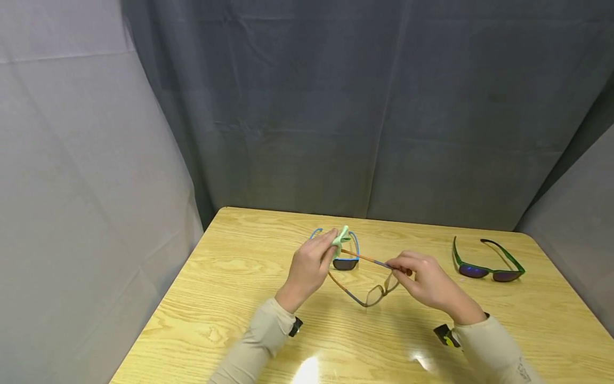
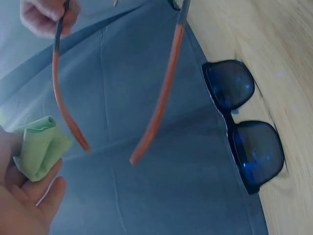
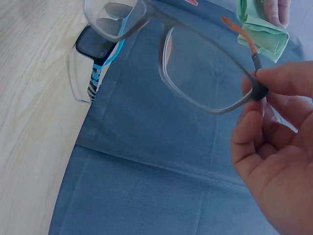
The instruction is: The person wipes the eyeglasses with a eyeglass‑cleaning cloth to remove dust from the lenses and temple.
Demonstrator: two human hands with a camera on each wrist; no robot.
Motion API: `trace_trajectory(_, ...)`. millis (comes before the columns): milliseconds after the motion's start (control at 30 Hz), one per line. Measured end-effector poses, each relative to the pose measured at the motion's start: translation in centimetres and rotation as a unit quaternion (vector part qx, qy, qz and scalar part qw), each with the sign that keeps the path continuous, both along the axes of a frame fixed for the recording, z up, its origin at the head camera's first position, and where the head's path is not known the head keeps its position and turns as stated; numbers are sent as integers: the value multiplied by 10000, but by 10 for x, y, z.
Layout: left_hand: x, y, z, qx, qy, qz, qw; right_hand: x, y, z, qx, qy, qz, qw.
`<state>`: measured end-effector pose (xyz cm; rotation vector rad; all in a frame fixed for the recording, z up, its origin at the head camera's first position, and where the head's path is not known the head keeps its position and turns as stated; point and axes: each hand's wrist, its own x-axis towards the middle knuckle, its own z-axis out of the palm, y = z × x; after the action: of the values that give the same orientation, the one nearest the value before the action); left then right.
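My right hand (image 1: 424, 280) pinches a pair of clear-lensed eyeglasses (image 3: 168, 63) at the hinge corner of the frame, holding them above the table. Their orange-tipped temples (image 2: 161, 100) stretch toward my left hand (image 1: 309, 264). Between the thumb and fingers of that hand is a folded light-green cloth (image 2: 41, 149), close to one temple tip; in the left wrist view a gap shows between cloth and temple. Behind the left hand, blue-framed sunglasses (image 1: 345, 264) rest on the table, partly hidden by the hand and the cloth.
Green-framed sunglasses (image 1: 489, 272) lie on the right of the wooden table (image 1: 216, 298), temples pointing back. A dark grey curtain (image 1: 297, 117) hangs behind the table's back edge, and pale cloth walls (image 1: 86, 186) stand at both sides.
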<state>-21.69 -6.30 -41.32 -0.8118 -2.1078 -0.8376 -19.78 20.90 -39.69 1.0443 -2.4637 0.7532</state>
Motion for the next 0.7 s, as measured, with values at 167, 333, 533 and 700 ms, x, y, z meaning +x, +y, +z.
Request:
trace_trajectory(167, 2, 11, -1, -411, 328, -229, 9984, -1, -4, 2, -5, 51, -69, 10000)
trace_trajectory(333, 2, 18, -4, -744, 513, -137, 9958, -2, -6, 2, 5, 86, -86, 9999)
trace_trajectory(533, 5, 24, -7, -1093, 492, -60, 9928, -4, -8, 1, -116, 214, -4, 9997)
trace_trajectory(700, 7, 29, -8, -1376, 543, -52, 9890, -4, -10, 1, -90, 204, 109, 9997)
